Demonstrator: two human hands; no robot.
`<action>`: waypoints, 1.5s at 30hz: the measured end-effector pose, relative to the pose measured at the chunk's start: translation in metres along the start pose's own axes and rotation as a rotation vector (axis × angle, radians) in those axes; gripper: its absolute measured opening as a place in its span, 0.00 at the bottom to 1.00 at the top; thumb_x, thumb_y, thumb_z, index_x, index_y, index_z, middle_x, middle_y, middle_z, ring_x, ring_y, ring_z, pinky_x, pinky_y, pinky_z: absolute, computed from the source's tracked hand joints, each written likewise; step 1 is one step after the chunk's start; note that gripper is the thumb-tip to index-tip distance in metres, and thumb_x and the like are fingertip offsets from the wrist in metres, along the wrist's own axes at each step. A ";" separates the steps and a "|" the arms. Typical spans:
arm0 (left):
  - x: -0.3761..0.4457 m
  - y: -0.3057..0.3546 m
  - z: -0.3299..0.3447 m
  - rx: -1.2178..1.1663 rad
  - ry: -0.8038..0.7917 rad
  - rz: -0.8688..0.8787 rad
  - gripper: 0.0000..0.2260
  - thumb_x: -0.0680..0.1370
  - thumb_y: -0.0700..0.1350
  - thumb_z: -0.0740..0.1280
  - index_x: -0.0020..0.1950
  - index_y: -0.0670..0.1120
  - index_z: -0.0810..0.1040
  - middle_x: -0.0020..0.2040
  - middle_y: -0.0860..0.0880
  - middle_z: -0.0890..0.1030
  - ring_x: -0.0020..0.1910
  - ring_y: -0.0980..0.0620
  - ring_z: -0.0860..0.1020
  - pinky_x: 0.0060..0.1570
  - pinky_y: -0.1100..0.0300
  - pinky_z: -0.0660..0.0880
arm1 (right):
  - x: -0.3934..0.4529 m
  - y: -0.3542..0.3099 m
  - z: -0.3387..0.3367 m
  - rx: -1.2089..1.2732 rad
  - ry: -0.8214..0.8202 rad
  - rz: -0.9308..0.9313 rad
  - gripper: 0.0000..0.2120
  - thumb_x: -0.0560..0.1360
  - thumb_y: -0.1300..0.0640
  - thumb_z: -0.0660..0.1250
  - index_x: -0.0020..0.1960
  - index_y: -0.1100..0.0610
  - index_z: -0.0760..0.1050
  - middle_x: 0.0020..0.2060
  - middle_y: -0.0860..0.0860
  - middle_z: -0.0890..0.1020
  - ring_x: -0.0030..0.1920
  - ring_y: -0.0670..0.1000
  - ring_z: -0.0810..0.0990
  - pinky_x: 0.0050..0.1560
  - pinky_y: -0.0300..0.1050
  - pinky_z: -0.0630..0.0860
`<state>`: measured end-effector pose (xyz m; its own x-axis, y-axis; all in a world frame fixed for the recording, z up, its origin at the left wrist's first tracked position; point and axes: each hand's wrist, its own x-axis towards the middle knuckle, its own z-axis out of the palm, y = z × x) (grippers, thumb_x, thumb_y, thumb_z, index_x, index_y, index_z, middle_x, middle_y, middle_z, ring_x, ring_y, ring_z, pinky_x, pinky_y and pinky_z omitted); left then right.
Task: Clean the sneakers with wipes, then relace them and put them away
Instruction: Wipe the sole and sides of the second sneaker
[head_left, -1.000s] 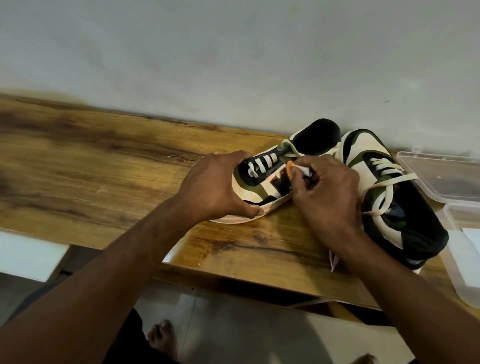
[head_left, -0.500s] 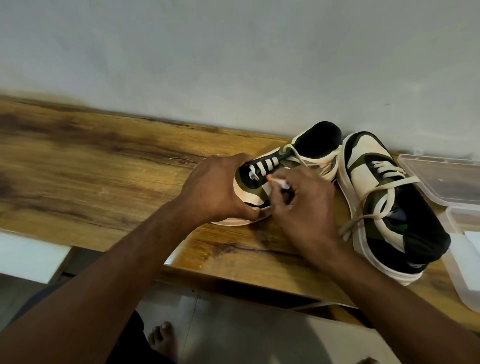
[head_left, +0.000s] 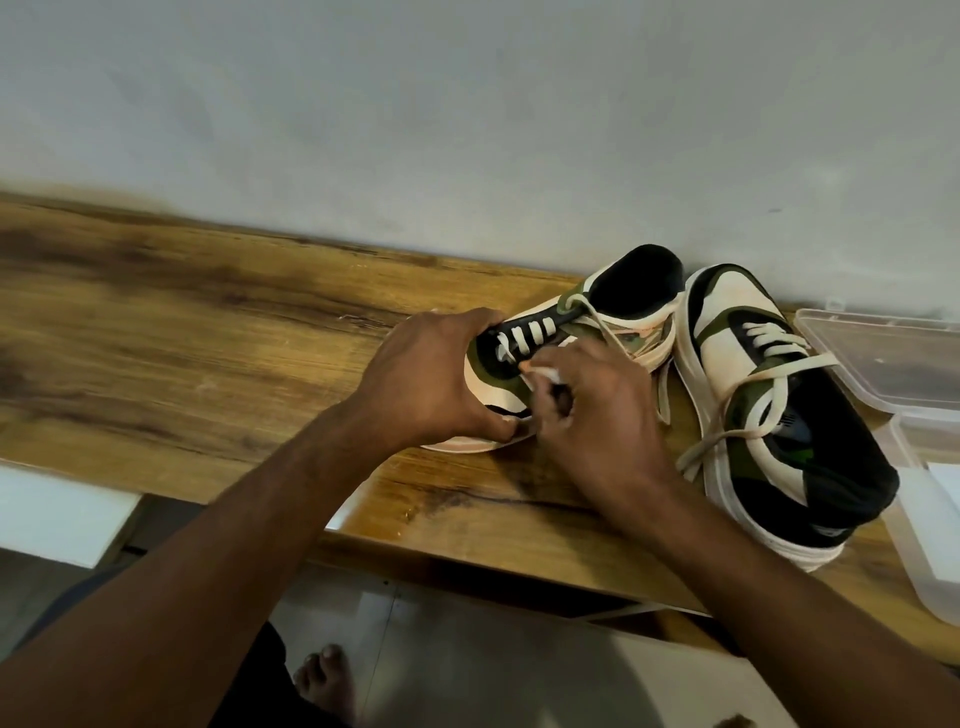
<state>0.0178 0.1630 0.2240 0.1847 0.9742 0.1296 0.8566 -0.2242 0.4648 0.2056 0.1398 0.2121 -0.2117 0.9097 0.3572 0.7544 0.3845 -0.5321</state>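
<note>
Sneakers sit toward the right end of the wooden desk (head_left: 208, 322), close to the wall. The left hand (head_left: 426, 379) curls its fingers round the toe of the left sneaker (head_left: 587, 332), which is tipped onto its side with its heel toward the wall. The right hand (head_left: 597, 415) pinches the tip of a white lace (head_left: 545, 373) against that sneaker's side, fingers bent tight on it. The right sneaker (head_left: 779, 405) stands upright just beside it, its loose laces trailing across the tongue. A clear plastic box (head_left: 924, 447) lies at the desk's right edge, near the right sneaker.
</note>
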 end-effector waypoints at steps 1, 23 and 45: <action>0.000 0.000 -0.001 0.008 -0.004 0.001 0.44 0.56 0.68 0.80 0.71 0.59 0.76 0.56 0.59 0.84 0.53 0.56 0.80 0.55 0.55 0.78 | 0.006 0.006 -0.006 -0.011 0.020 0.033 0.07 0.79 0.60 0.73 0.56 0.55 0.86 0.47 0.49 0.83 0.45 0.47 0.79 0.45 0.31 0.72; 0.001 -0.002 0.000 -0.003 -0.012 -0.011 0.45 0.54 0.71 0.77 0.71 0.61 0.74 0.57 0.59 0.84 0.55 0.55 0.80 0.56 0.51 0.80 | 0.000 0.000 -0.007 0.004 -0.028 0.007 0.08 0.77 0.61 0.74 0.55 0.53 0.86 0.46 0.47 0.84 0.43 0.44 0.80 0.43 0.30 0.73; 0.000 0.001 -0.001 0.002 -0.009 0.004 0.43 0.54 0.71 0.75 0.68 0.59 0.77 0.51 0.59 0.83 0.50 0.56 0.78 0.53 0.55 0.78 | 0.006 -0.002 -0.002 0.003 -0.028 -0.019 0.09 0.77 0.62 0.75 0.56 0.55 0.86 0.47 0.50 0.85 0.44 0.46 0.79 0.43 0.31 0.71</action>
<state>0.0183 0.1631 0.2254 0.1928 0.9735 0.1233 0.8567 -0.2282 0.4625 0.2040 0.1439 0.2168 -0.2434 0.9063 0.3455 0.7485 0.4021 -0.5274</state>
